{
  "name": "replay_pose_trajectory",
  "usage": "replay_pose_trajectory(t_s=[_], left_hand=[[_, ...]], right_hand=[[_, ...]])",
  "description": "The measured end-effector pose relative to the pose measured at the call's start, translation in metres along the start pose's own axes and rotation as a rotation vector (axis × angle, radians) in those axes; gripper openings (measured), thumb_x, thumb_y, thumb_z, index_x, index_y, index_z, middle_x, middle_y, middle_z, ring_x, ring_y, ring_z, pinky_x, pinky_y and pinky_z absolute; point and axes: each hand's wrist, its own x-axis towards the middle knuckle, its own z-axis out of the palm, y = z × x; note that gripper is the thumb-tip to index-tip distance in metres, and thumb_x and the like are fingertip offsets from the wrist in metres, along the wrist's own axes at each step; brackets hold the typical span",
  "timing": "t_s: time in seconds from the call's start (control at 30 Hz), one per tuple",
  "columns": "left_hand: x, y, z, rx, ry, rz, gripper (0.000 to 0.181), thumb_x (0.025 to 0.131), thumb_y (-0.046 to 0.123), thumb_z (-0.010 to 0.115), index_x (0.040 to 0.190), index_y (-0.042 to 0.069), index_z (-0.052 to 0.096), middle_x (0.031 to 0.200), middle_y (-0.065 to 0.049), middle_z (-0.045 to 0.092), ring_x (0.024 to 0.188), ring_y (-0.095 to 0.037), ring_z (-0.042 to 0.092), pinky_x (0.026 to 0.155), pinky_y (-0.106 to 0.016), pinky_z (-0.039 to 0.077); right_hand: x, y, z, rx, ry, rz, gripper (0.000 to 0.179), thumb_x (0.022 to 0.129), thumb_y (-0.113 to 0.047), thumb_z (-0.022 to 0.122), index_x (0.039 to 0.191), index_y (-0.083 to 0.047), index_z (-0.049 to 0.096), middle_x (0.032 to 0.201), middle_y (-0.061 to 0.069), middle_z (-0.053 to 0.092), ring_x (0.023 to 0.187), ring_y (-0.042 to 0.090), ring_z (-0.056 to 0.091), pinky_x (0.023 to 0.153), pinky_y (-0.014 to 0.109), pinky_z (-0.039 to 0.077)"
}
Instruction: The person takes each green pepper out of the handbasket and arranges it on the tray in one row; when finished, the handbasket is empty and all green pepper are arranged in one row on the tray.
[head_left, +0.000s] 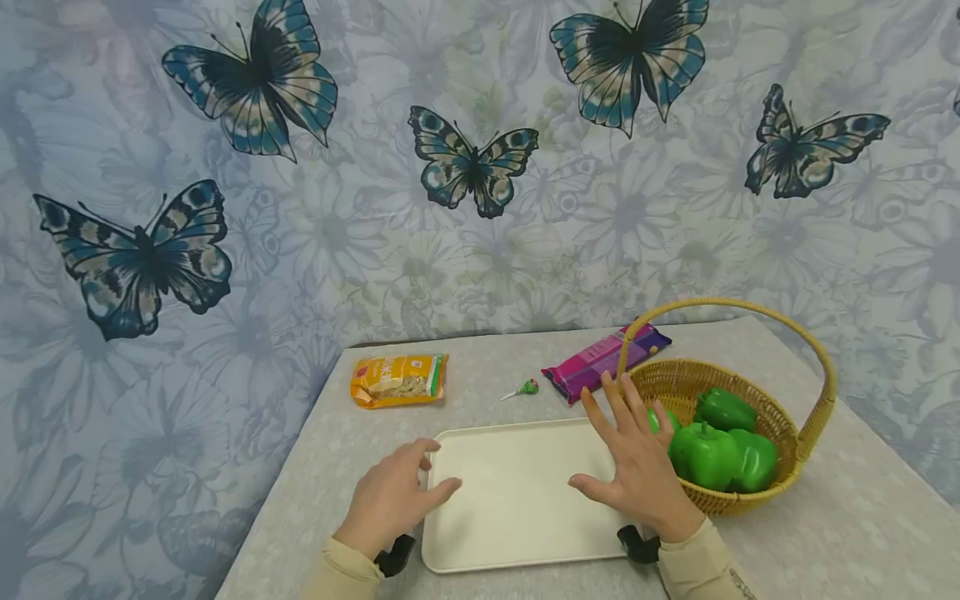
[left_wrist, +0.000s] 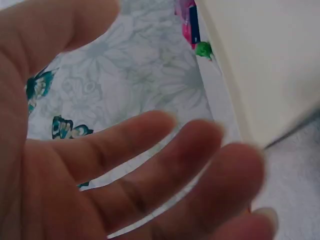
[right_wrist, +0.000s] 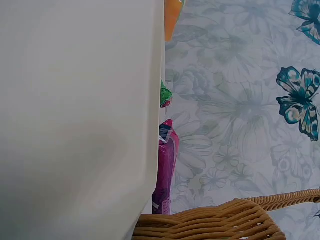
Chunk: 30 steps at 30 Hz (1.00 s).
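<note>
A cream rectangular tray [head_left: 525, 500] lies on the table between the two hands. At its left edge is my left hand [head_left: 393, 496], thumb apart from loosely bent fingers; the left wrist view shows nothing in its grasp, with the tray [left_wrist: 270, 60] beyond the fingertips. Over the tray's right side my right hand [head_left: 633, 458] has its fingers spread and holds nothing. Right behind that hand stands a wicker basket [head_left: 783, 417] of green bell peppers [head_left: 705, 457], partly hidden by it. The right wrist view shows the tray [right_wrist: 80, 100] but none of the right hand.
Behind the tray lie an orange food packet [head_left: 397, 381], a green-wrapped lollipop [head_left: 528, 387] and a pink-purple packet [head_left: 600, 362]. The basket's tall handle [head_left: 821, 367] arches upward on the right. A butterfly-patterned wall [head_left: 480, 267] rises at the table's back edge.
</note>
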Motion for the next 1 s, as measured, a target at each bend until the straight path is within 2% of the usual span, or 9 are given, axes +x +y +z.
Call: replay_pose_trajectory(t_s=[0.1, 0.2, 0.37, 0.53, 0.6, 0.7, 0.83, 0.93, 1.0], left_hand=[[-0.006, -0.013, 0.003, -0.022, -0.171, -0.046, 0.051, 0.084, 0.061, 0.077, 0.105, 0.016, 0.065, 0.076, 0.007, 0.064, 0.055, -0.012, 0.055, 0.048, -0.033, 0.042], [-0.009, -0.026, 0.012, -0.049, -0.260, -0.037, 0.044, 0.084, 0.056, 0.079, 0.093, 0.018, 0.060, 0.067, 0.009, 0.059, 0.052, -0.011, 0.053, 0.047, -0.032, 0.040], [-0.010, -0.042, 0.024, -0.125, -0.289, -0.057, 0.034, 0.086, 0.040, 0.082, 0.088, 0.017, 0.057, 0.066, 0.004, 0.057, 0.052, -0.013, 0.055, 0.049, -0.032, 0.042], [-0.007, -0.049, 0.028, -0.156, -0.263, -0.082, 0.031, 0.090, 0.036, 0.078, 0.082, 0.016, 0.056, 0.064, 0.003, 0.055, 0.052, -0.014, 0.054, 0.050, -0.031, 0.042], [-0.006, -0.051, 0.028, -0.159, -0.256, -0.068, 0.032, 0.091, 0.037, 0.076, 0.078, 0.016, 0.056, 0.062, 0.004, 0.053, 0.052, -0.013, 0.052, 0.050, -0.029, 0.040], [-0.005, -0.055, 0.029, -0.171, -0.258, -0.039, 0.034, 0.094, 0.040, 0.073, 0.075, 0.018, 0.056, 0.060, 0.006, 0.051, 0.051, -0.012, 0.050, 0.049, -0.029, 0.039], [-0.004, -0.059, 0.030, -0.182, -0.265, -0.034, 0.034, 0.095, 0.044, 0.071, 0.076, 0.019, 0.056, 0.059, 0.006, 0.054, 0.049, -0.013, 0.053, 0.048, -0.030, 0.041], [-0.003, -0.061, 0.032, -0.194, -0.270, -0.044, 0.034, 0.094, 0.044, 0.071, 0.076, 0.019, 0.057, 0.059, 0.005, 0.055, 0.049, -0.014, 0.056, 0.049, -0.031, 0.042], [-0.003, -0.062, 0.033, -0.195, -0.264, -0.039, 0.034, 0.094, 0.045, 0.071, 0.076, 0.019, 0.057, 0.059, 0.005, 0.055, 0.049, -0.014, 0.055, 0.049, -0.030, 0.041]], right_hand=[[0.000, -0.001, 0.001, 0.003, 0.009, -0.001, 0.105, 0.088, -0.089, 0.037, 0.160, -0.012, 0.036, 0.169, 0.021, 0.021, 0.155, 0.046, 0.015, 0.104, 0.079, 0.004], [0.000, -0.002, 0.000, 0.004, 0.012, 0.003, 0.105, 0.088, -0.089, 0.037, 0.160, -0.013, 0.036, 0.169, 0.020, 0.021, 0.156, 0.045, 0.014, 0.104, 0.078, 0.004], [0.002, 0.002, -0.006, 0.061, 0.018, 0.046, 0.103, 0.089, -0.087, 0.040, 0.161, -0.014, 0.032, 0.171, 0.016, 0.017, 0.157, 0.042, 0.011, 0.105, 0.077, 0.001], [0.007, 0.018, -0.030, 0.248, 0.163, 0.135, 0.091, 0.096, -0.076, 0.045, 0.157, -0.009, 0.041, 0.168, 0.015, 0.028, 0.156, 0.040, 0.017, 0.107, 0.073, -0.003], [0.012, 0.026, -0.045, 0.317, 0.233, 0.169, 0.083, 0.099, -0.071, 0.045, 0.153, -0.007, 0.047, 0.164, 0.019, 0.035, 0.153, 0.043, 0.024, 0.108, 0.072, -0.001], [0.023, 0.040, -0.066, 0.353, 0.286, 0.217, 0.071, 0.105, -0.061, 0.042, 0.148, -0.006, 0.054, 0.156, 0.024, 0.045, 0.147, 0.048, 0.033, 0.113, 0.073, 0.006], [0.043, 0.060, -0.087, 0.340, 0.220, 0.298, 0.053, 0.111, -0.042, 0.038, 0.144, -0.005, 0.058, 0.153, 0.025, 0.049, 0.142, 0.055, 0.037, 0.109, 0.078, 0.021], [0.057, 0.075, -0.093, 0.336, 0.092, 0.377, 0.049, 0.112, -0.034, 0.037, 0.144, -0.004, 0.058, 0.152, 0.025, 0.049, 0.138, 0.055, 0.041, 0.104, 0.077, 0.028], [0.063, 0.086, -0.093, 0.332, -0.011, 0.436, 0.051, 0.112, -0.037, 0.036, 0.144, -0.002, 0.056, 0.148, 0.027, 0.051, 0.134, 0.053, 0.045, 0.101, 0.074, 0.033]])
